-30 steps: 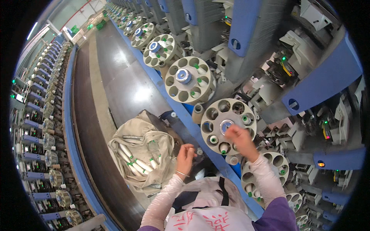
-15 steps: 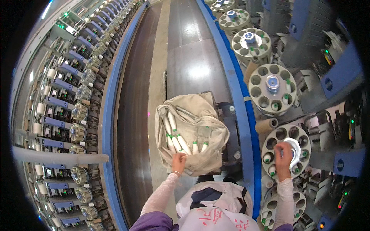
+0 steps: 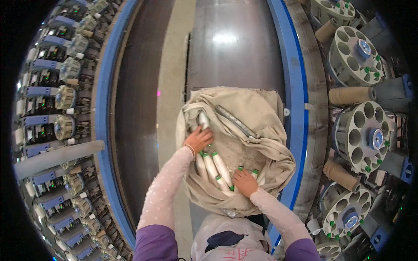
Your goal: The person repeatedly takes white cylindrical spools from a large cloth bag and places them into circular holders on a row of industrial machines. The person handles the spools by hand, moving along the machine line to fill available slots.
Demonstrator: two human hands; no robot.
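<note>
White yarn bobbins (image 3: 220,164) with green tips lie in a beige cloth sack (image 3: 265,113) in front of me. My left hand (image 3: 200,138) is inside the sack's left side, its fingers closed over a white bobbin (image 3: 203,119) that shows above them. My right hand (image 3: 244,182) reaches into the near right part, fingers curled around a bobbin whose green tip (image 3: 240,168) pokes out above them. Another green-tipped bobbin (image 3: 254,173) lies right beside this hand. The fingertips of both hands are partly hidden.
At the right stand round bobbin magazines (image 3: 368,137) with holes, some holding green-tipped bobbins, and brown paper cones (image 3: 342,174). A blue rail (image 3: 291,65) runs along that side, another blue rail (image 3: 106,87) on the left. Rows of winding units (image 3: 43,91) and a grey pipe (image 3: 61,158) line the left.
My right hand has come from a magazine on the right down into the sack. My left hand has moved from its near edge deeper inside. The view has shifted closer over the sack.
</note>
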